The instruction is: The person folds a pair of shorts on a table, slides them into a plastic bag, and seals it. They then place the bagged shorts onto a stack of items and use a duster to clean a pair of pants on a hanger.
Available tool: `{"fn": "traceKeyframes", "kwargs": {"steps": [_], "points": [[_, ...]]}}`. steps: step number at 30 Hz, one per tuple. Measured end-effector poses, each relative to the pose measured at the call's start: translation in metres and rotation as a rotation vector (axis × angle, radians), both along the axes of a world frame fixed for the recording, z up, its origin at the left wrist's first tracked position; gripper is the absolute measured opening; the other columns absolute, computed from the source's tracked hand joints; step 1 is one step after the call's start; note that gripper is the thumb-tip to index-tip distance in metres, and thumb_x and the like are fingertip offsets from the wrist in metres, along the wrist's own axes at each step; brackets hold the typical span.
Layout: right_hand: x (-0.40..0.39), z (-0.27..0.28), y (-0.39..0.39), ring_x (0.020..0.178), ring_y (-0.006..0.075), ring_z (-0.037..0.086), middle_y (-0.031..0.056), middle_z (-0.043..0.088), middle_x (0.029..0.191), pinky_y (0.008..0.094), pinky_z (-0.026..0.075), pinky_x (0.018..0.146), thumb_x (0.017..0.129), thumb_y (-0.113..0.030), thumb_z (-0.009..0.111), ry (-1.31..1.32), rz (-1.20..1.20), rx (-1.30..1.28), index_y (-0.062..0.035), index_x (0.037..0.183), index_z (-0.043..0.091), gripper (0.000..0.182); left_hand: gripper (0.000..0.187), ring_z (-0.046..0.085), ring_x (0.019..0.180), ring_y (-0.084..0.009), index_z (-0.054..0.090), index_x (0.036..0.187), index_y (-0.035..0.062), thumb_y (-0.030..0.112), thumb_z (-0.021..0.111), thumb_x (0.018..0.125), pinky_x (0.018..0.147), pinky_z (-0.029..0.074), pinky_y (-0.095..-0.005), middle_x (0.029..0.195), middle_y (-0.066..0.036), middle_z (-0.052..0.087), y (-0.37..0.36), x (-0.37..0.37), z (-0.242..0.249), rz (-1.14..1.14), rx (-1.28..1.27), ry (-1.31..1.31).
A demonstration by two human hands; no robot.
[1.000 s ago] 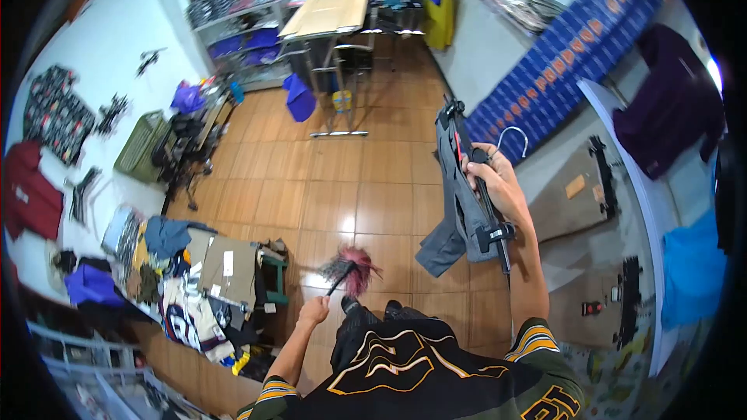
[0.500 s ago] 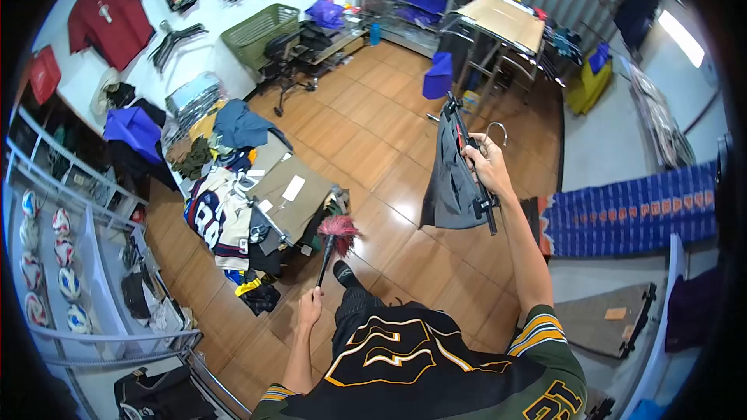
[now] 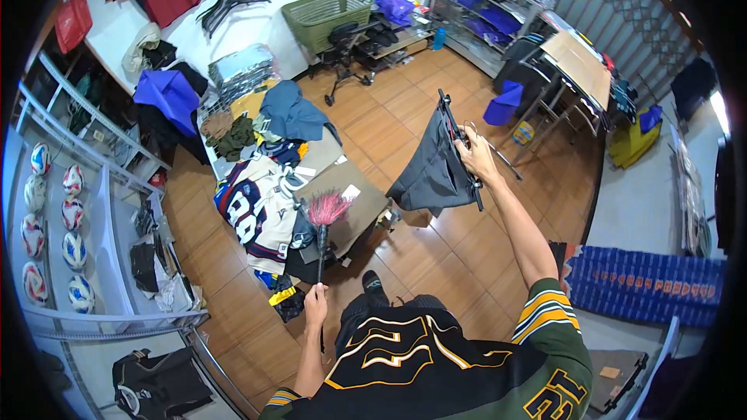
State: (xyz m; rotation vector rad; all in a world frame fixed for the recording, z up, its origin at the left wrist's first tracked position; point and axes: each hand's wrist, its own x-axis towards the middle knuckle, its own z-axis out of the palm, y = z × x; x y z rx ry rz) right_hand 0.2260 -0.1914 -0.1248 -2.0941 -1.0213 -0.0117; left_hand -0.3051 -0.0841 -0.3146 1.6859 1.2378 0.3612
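My left hand [image 3: 316, 305] is wrapped round the black handle of a duster with pink bristles [image 3: 330, 208]. The duster points upward, and its bristles overlap the near side of the clothes table in this view. Out to the right, my right hand [image 3: 476, 157] grips a black clip hanger [image 3: 447, 114]. Dark grey trousers [image 3: 428, 174] hang from it and fan out to the left, over the tiled floor. Close to the duster lie a cream jersey with dark numbers [image 3: 261, 206] and an olive-brown garment [image 3: 350, 201].
Clothes are heaped on the low table [image 3: 330, 144] ahead, a blue-grey garment [image 3: 294, 111] among them. Shelves at left hold several footballs [image 3: 74, 250]. A green basket [image 3: 327, 19], a wheeled chair [image 3: 346, 70] and a wooden-topped table [image 3: 580, 66] stand farther back.
My view has turned left, so the room sits farther right in the picture. The duster now stands more upright, and the hanging trousers have swung left toward the clothes table.
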Motion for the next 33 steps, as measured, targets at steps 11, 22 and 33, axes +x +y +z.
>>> {"fn": "traceKeyframes", "kwargs": {"steps": [11, 22, 33], "points": [[-0.033, -0.131, 0.168, 0.085, 0.0394, 0.066, 0.0242, 0.066, 0.095, 0.0438, 0.052, 0.077, 0.086, -0.012, 0.063, 0.039, 0.323, 0.03, -0.0041, 0.123, 0.058, 0.038, 0.044, 0.052, 0.059, -0.0156, 0.067, 0.095, 0.0002, 0.037, 0.045, 0.105, 0.057, 0.042, -0.0348, 0.062, -0.006, 0.052, -0.009, -0.041, -0.01, 0.312, -0.026, 0.045], [-0.192, -0.259, 0.227, 0.098, 0.0452, 0.064, 0.0243, 0.065, 0.104, 0.053, 0.052, 0.085, 0.079, -0.004, 0.059, 0.298, 0.335, -0.418, -0.0103, 0.128, 0.051, 0.05, 0.041, 0.048, 0.056, -0.0128, 0.066, 0.096, -0.0011, 0.032, 0.044, 0.105, 0.053, 0.04, -0.0337, 0.059, -0.005, 0.047, -0.042, -0.051, -0.006, 0.483, -0.124, 0.031], [-0.22, -0.293, 0.248, 0.1, 0.0466, 0.061, 0.0231, 0.057, 0.115, 0.0558, 0.05, 0.084, 0.081, -0.003, 0.057, 0.248, 0.327, -0.529, -0.0097, 0.131, 0.041, 0.053, 0.042, 0.046, 0.058, -0.0091, 0.066, 0.099, -0.0014, 0.036, 0.047, 0.105, 0.055, 0.039, -0.0281, 0.063, 0.001, 0.049, -0.046, -0.067, 0.01, 0.621, -0.197, 0.049]]}}
